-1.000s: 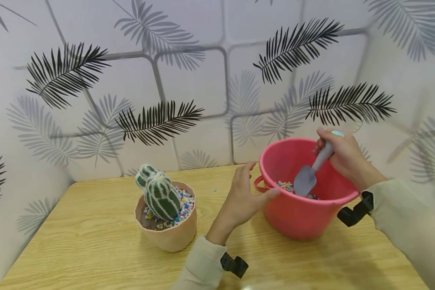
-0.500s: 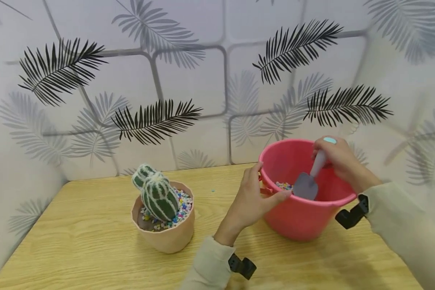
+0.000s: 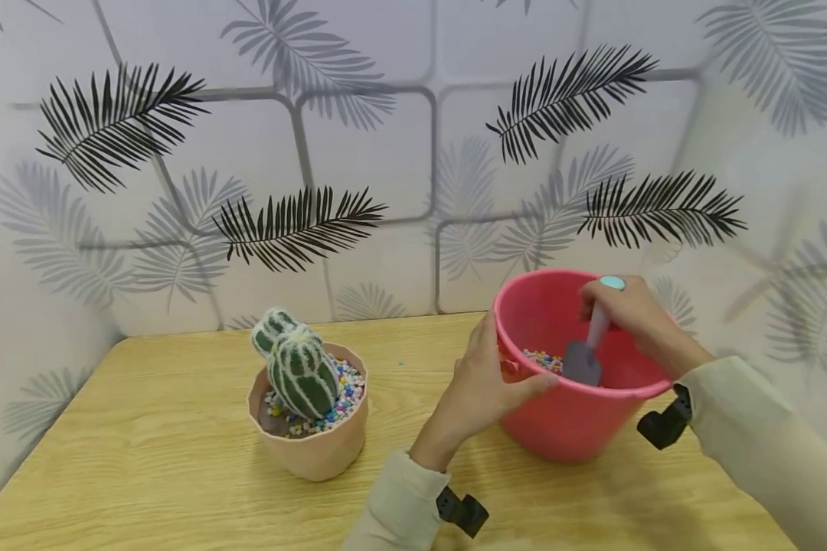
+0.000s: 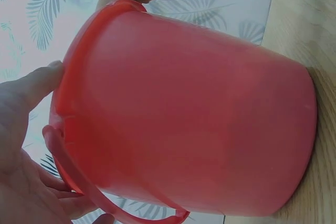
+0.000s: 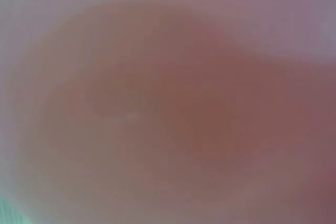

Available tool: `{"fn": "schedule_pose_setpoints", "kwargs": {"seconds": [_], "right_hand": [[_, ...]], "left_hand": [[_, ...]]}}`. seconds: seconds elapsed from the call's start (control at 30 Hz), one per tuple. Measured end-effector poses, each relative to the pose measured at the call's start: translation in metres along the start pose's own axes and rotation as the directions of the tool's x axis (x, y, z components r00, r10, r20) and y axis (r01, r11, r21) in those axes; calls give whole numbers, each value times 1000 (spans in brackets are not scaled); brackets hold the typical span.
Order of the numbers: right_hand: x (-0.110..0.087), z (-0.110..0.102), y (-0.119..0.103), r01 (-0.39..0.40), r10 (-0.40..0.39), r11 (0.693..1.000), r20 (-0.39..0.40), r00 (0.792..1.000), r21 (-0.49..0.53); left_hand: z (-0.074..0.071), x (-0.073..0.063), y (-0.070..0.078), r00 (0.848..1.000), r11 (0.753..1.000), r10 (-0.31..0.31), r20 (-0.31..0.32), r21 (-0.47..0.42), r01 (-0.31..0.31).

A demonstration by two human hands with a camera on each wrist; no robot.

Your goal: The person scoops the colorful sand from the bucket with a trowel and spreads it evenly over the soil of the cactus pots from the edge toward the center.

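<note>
A pink bucket (image 3: 558,425) stands upright on the table, with small multicoloured pebbles (image 3: 540,360) inside. My left hand (image 3: 478,383) holds its left side, thumb at the rim and fingers spread round by the side handle (image 4: 79,174). My right hand (image 3: 620,306) grips the handle of a grey scoop (image 3: 582,363), its mint-coloured end showing above the fist. The scoop points down into the bucket with its tip among the pebbles, partly hidden by the front wall. Everything in the right wrist view is blurred.
A peach-coloured pot (image 3: 310,455) stands left of the bucket. In it sits a green-and-white cactus (image 3: 305,375) among multicoloured pebbles and a brown patch. Behind the wooden table (image 3: 145,436) rises a leaf-patterned wall (image 3: 386,153).
The right hand has lowered the scoop deeper into the bucket. The left hand has moved right, from just beside the bucket to a hold on its rim.
</note>
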State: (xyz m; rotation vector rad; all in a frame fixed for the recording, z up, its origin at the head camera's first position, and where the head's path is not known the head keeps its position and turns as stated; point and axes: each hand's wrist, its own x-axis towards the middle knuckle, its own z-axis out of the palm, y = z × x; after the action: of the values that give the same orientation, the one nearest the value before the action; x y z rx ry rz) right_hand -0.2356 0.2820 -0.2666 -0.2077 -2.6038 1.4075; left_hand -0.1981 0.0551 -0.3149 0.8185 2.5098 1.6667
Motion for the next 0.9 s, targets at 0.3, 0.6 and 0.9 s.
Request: {"fn": "schedule_pose_setpoints", "kwargs": {"seconds": [0.3, 0.6, 0.9], "right_hand": [[-3, 2, 0, 93, -134, 941, -107, 985, -326], [-5, 2, -3, 112, -138, 911, -37, 990, -397], [-3, 1, -1, 134, -142, 988, 112, 984, 72]], "left_hand": [[2, -2, -2, 1000, 999, 26, -4, -36, -26], [2, -1, 0, 999, 998, 40, -1, -55, -40], [0, 0, 0, 1000, 999, 18, 17, -30, -17]]}}
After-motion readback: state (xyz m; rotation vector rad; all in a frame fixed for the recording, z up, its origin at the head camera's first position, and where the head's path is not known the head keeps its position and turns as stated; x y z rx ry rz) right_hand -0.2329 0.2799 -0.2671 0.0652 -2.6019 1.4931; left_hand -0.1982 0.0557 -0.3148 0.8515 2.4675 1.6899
